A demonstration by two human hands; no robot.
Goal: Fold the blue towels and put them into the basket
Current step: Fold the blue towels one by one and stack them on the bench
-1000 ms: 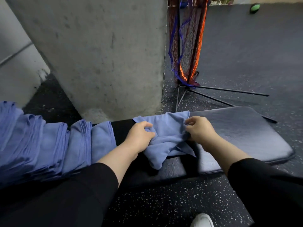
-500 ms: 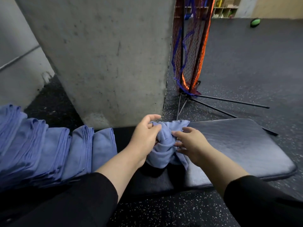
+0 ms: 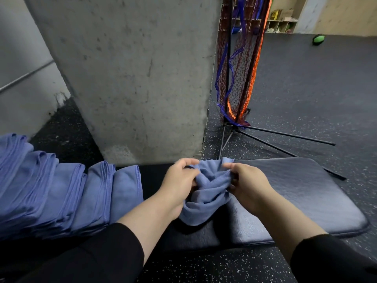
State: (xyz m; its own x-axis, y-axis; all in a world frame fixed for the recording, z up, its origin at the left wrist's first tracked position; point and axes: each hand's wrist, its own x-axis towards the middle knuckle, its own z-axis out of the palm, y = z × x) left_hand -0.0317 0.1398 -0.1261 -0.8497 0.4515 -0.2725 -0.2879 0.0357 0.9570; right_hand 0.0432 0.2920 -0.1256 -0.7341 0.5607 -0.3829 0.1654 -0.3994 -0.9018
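Note:
A crumpled blue towel (image 3: 206, 197) is held up over the dark padded bench (image 3: 302, 199). My left hand (image 3: 179, 180) grips its left upper edge and my right hand (image 3: 244, 184) pinches its right upper edge. The cloth sags in loose folds between and below the hands. A row of several folded blue towels (image 3: 61, 190) lies along the bench to the left. No basket is in view.
A concrete pillar (image 3: 130, 78) rises directly behind the bench. A red and orange net on a black tripod stand (image 3: 238, 78) is at its right. Speckled rubber floor (image 3: 316, 99) spreads to the right, with a green ball (image 3: 318, 39) far back.
The towel lay partly spread on the bench; both hands have bunched it together and lifted it, and they now hold its upper edges slightly apart. The view has tilted upward.

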